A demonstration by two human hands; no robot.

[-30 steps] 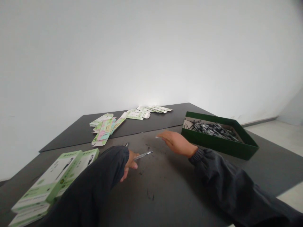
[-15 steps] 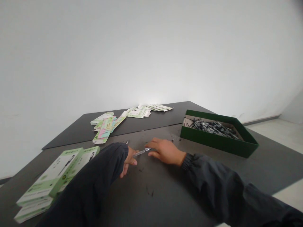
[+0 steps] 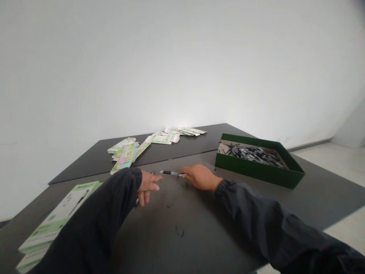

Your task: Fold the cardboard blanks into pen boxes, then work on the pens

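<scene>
Clear-barrelled pen (image 3: 170,173) with a black section is left of the green box (image 3: 256,172), the end nearer the box pinched by the right hand (image 3: 201,177). Farther left of the box, the left hand (image 3: 146,186) has thumb and fingers partly extended; whether it grips anything cannot be told. Loose pens (image 3: 253,154) lie inside the box.

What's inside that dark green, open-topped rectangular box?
The dark green, open-topped rectangular box holds a jumbled heap of slim black-and-clear pens. The heap covers much of the bottom, so what lies underneath can't be seen.
</scene>
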